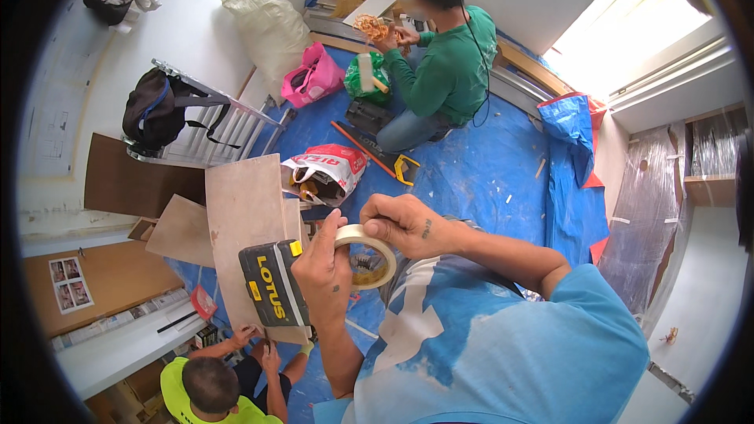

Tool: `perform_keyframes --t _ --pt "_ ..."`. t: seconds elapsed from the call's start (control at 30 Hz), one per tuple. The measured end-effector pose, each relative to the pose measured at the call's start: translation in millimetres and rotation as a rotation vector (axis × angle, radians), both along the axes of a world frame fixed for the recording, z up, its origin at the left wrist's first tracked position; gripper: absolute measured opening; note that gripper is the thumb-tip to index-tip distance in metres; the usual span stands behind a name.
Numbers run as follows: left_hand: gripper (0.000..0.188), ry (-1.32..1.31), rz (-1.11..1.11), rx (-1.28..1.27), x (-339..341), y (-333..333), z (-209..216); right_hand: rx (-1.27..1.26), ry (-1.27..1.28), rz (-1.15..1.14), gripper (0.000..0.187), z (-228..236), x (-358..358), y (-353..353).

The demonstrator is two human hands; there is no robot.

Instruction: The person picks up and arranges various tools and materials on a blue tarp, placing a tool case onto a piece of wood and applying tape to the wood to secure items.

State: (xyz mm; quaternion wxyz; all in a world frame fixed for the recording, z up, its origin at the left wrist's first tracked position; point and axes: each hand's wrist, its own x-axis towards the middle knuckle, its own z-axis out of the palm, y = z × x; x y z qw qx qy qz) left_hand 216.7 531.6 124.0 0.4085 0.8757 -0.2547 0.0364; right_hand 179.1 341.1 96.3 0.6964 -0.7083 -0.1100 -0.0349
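A roll of cream masking tape (353,234) is held up in front of my chest, its open centre showing. My left hand (323,271) grips it from the left side, fingers pointing up along its edge. From the upper right my right hand (410,226) closes on the rim, with the fingers curled and the thumb against the tape. Whether a loose tape end is pinched there I cannot tell. Just left of my left hand, a black and yellow tool case (273,286) lies on a plywood board (247,204).
A person in green (452,71) kneels ahead, handling a bundled orange cord (373,27). Another in yellow-green (188,392) crouches at lower left. A handsaw (404,170) and a white-red bag (334,169) lie on blue sheeting (503,165). A ladder (228,129) leans left.
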Motion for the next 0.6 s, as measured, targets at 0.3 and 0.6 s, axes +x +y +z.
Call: perform_keyframes --t 0.3,0.6 --pt "0.041 0.129 0.146 -0.063 -22.0 0.3 -17.0 0.026 0.018 0.051 0.021 -10.9 -10.4 0.3" --pt "0.036 0.249 0.228 -0.016 -51.1 28.9 -45.7 0.085 0.209 0.193 0.016 -42.6 -31.7 21.1"
